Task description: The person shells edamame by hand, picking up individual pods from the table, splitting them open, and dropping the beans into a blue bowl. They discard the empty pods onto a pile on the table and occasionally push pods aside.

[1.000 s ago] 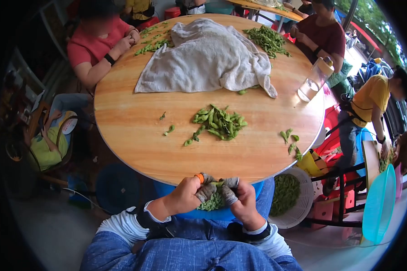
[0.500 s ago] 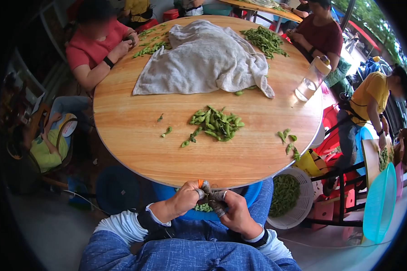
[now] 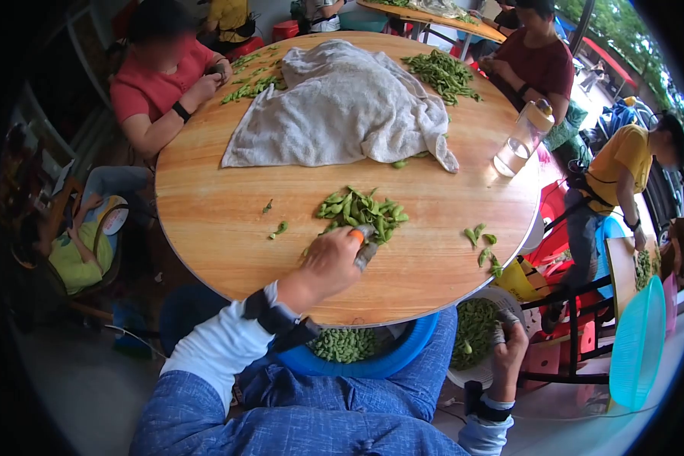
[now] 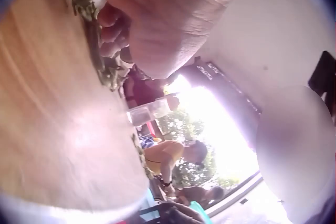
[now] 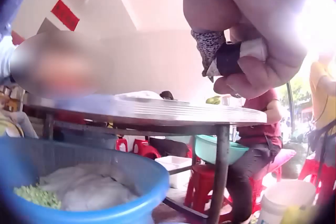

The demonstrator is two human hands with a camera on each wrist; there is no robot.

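Touching the near edge of the loose pile of green bean pods [image 3: 361,209] at the middle of the frame, the left hand [image 3: 330,262] lies stretched over the round wooden counter [image 3: 228,205]. Its fingertips [image 3: 365,254] wear grey and orange covers, and whether the grip pinches a pod cannot be told. The right hand [image 3: 509,346] hangs at lower right over the white plastic basket [image 3: 471,378] of green pods, fingers curled; anything in that grip is hidden. A blue plastic basin [image 3: 403,353] sits bottom centre.
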